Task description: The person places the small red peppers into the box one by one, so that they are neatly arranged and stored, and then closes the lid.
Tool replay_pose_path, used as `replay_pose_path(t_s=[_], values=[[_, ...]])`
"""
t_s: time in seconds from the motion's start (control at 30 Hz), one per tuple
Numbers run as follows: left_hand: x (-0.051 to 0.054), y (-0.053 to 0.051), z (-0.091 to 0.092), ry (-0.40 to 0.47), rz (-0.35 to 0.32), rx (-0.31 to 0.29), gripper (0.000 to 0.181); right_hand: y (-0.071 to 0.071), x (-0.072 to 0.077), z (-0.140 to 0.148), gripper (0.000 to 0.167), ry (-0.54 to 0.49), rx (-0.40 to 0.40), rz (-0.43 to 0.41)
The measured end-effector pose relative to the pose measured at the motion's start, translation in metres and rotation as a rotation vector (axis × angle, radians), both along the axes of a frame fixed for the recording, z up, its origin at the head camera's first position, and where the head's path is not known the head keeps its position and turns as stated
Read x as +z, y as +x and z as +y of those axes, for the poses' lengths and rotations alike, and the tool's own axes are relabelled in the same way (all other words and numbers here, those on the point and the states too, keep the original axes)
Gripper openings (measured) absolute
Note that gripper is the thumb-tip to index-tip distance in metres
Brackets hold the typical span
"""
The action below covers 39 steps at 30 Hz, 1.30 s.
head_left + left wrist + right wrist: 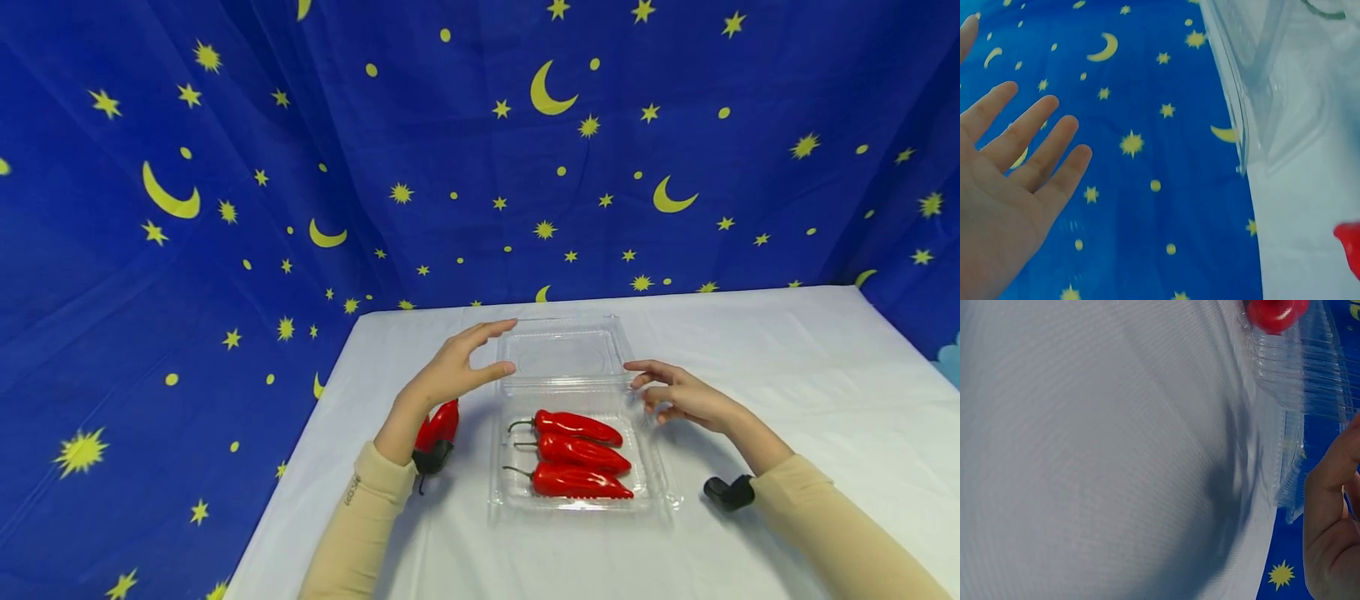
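Note:
A clear plastic clamshell box (pixel 651 454) stands on the table with its lid (pixel 562 354) folded back, away from me. Three red peppers with green stems lie side by side in its base; the middle one (pixel 581 452) points its tip right. My left hand (pixel 459 367) is held at the lid's left side, fingers straight and thumb apart, its palm bare in the left wrist view. On the other side, my right hand (pixel 686 398) hovers by the hinge with loosely bent fingers, holding nothing. Whether its index fingertip touches the lid's edge I cannot tell.
More red peppers (pixel 447 419) lie left of the box, partly hidden by my left wrist and its black camera (pixel 432 458). White cloth covers the table (pixel 825 358). A blue curtain (pixel 465 150) with yellow moons and stars hangs behind and at the left.

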<state>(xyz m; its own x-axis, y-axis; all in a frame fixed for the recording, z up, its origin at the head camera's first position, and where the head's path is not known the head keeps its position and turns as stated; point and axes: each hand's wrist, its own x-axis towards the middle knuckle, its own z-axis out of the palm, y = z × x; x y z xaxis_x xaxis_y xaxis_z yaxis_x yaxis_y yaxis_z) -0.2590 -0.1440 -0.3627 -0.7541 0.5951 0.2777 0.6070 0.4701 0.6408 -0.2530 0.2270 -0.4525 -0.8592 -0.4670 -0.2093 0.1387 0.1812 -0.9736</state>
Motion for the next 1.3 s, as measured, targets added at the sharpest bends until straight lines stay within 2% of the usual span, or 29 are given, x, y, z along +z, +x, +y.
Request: replay_pose_path(t_s=[0.1,0.4,0.5,0.67,0.83,0.9,1.0,1.13,1.3], values=[[-0.002,0.002,-0.013,0.039,0.017,0.033,0.065,0.000,0.000,0.000,0.060,0.003,-0.002,0.002],[-0.010,0.015,-0.053,0.186,0.005,0.095,0.059,0.001,-0.001,-0.001,0.059,0.008,0.004,0.005],[-0.005,0.026,-0.062,0.211,-0.002,0.126,0.057,0.001,0.000,-0.001,0.059,0.008,0.001,0.008],[0.003,0.046,-0.074,0.219,-0.010,0.214,0.053,0.001,0.000,-0.001,0.059,0.007,0.000,0.005],[-0.026,0.040,-0.096,0.236,-0.030,0.311,0.052,0.001,0.000,-0.001,0.059,0.013,0.003,0.003],[-0.041,0.035,-0.104,0.243,-0.066,0.341,0.051,0.001,0.000,-0.001,0.059,0.013,0.003,0.003],[-0.056,0.034,-0.111,0.238,-0.137,0.380,0.051,0.001,0.000,-0.001,0.059,0.008,-0.001,0.003],[-0.070,0.034,-0.116,0.191,-0.209,0.428,0.051,0.001,0.000,0.000,0.060,0.006,-0.003,0.004],[-0.081,0.042,-0.117,0.100,-0.232,0.471,0.051,0.000,-0.001,0.001,0.059,-0.004,0.009,0.015]])
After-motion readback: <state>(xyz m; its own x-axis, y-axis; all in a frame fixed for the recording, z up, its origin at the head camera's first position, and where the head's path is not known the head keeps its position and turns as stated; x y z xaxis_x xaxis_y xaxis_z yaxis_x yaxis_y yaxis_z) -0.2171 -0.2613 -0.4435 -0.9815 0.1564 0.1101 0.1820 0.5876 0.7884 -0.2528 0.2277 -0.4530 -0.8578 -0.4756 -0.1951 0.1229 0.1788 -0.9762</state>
